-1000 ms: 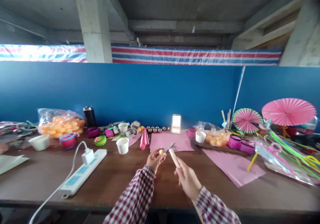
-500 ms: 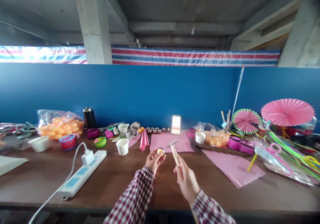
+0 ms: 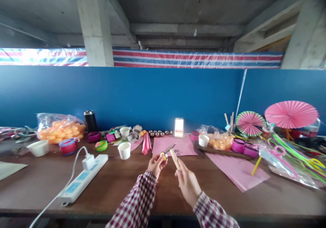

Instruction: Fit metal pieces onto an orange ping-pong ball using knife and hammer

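Note:
Just left of centre in the head view, my left hand (image 3: 156, 165) pinches a small orange ball (image 3: 163, 156) with a shiny silvery part at its right side. Whether that part is a separate metal ball is too small to tell. My right hand (image 3: 187, 180) is wrapped round the wooden handle of a small hammer (image 3: 174, 158). Its thin metal head points up and left, close to the orange ball; I cannot tell if they touch. Behind both hands lies a pink paper sheet (image 3: 185, 141) with dark marks near the hammer head.
Several shiny metal balls (image 3: 156, 133) line the back edge. White paper cups (image 3: 124, 150), a power strip (image 3: 84, 180) with a plugged-in cable, and bagged orange balls (image 3: 61, 131) stand left. At right are another pink sheet (image 3: 239, 172), pink scissors (image 3: 278, 150) and paper fans (image 3: 291, 114).
The hammer has moved slightly left, bringing its head close to the orange ball. My left hand stays almost where it was, still holding the ball.

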`<state>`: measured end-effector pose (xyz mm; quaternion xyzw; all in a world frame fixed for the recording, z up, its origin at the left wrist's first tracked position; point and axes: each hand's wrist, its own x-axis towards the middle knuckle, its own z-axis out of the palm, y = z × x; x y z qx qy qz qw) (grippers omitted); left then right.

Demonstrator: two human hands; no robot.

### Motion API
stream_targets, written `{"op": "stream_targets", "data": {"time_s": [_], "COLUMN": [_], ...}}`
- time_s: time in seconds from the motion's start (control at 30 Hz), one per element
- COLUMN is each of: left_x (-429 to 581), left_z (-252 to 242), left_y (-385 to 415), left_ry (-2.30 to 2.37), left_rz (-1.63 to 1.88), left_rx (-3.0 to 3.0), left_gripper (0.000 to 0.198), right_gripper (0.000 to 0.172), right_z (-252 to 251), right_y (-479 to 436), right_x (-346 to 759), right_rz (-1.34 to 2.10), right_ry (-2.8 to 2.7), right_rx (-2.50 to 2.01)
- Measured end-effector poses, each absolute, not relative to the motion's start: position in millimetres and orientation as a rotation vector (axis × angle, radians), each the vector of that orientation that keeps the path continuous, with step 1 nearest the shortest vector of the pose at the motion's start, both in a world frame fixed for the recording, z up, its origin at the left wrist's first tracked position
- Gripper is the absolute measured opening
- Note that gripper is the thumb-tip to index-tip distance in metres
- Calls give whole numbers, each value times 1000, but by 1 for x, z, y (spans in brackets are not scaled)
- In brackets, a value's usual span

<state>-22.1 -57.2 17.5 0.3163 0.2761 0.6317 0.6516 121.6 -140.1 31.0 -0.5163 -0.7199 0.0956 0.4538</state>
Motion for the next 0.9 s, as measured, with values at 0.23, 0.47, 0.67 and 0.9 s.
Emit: {"op": "stream_targets", "data": {"time_s": [0.23,0.47,0.67,0.9], "left_x": [-23,-23,-23,-22], "left_z": [18,19,20,22], "left_y": [-57,-57,-58,-59], "left_ry": [636,630,678,751], "left_rz": [1456,1454,1414,1385], "left_rx": [686,669,671,660], "left_gripper": [19,23,21,24], "right_gripper": [43,43,43,43], "right_z": [33,28,27,29], "right_y": [-142,-140,-141,-140], "right_x": [122,122,120,120], "right_rz": [231,354,385,421], "right_ry": [-1840,-1746,-1694,-1717], "right_rx": [-1287,-1318,-1315,-1282]}}
